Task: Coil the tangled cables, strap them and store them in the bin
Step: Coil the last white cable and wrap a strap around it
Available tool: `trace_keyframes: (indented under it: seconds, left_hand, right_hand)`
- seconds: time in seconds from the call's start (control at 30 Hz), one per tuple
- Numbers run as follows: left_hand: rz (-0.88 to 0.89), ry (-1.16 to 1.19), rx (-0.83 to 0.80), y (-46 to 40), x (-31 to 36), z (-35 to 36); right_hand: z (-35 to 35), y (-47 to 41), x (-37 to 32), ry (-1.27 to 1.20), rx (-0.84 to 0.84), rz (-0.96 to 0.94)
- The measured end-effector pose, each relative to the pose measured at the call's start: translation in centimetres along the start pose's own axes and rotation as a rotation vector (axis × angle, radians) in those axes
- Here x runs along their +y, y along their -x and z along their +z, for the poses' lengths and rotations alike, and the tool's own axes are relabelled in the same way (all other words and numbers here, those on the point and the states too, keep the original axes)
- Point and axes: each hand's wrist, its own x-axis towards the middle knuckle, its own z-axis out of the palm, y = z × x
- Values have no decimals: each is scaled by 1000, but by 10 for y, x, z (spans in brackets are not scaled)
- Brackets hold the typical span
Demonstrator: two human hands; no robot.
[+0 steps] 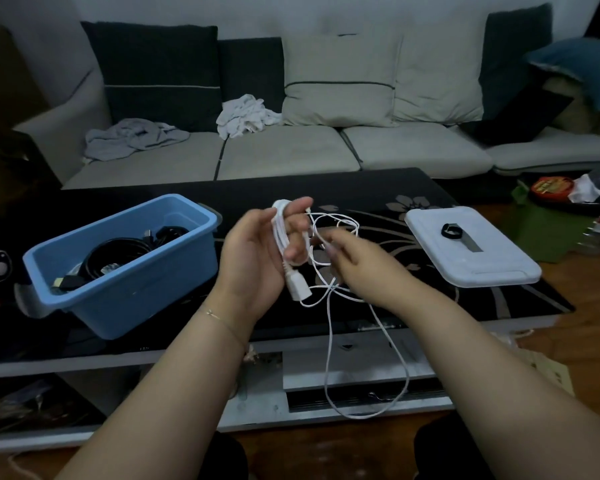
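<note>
1. The left hand (257,251) is raised above the black table (378,188), palm turned to the right, and its fingers are wrapped by several turns of a white cable (329,341). The fingers curl around these turns and hold them.
2. The white connector (297,289) of the cable hangs just under the left hand, near the base of the palm.
3. The right hand (357,261) is just to the right of the left hand, and it is blurred. Its fingertips seem to pinch a thin strand of the cable beside the coil, but I cannot tell the exact grip.
4. From both hands the loose part of the cable falls down in a long loop, in front of the table edge and between the two forearms.
5. The blue bin (129,282) stands on the table to the left of the left hand, near but apart from it. Inside lie black cables (118,254), already coiled.
6. The white lid (475,251) lies flat on the table to the right of the right hand, well apart from the bin. A black strap (450,231), rolled in a small ring, rests on the lid.
7. Behind the table is a sofa (291,150) with cushions and crumpled cloths.
</note>
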Motion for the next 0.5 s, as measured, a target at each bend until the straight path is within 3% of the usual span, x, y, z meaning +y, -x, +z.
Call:
trace_keyframes:
  seconds: [0.13,0.5]
  left_hand:
    - [-3,22,98,0,7,-8]
    - [71,-258,166,-3,-1,-9]
  right_hand:
    - [12,13,-9,283,-201,-16]
    - [8,20,-28,309,-155,-88]
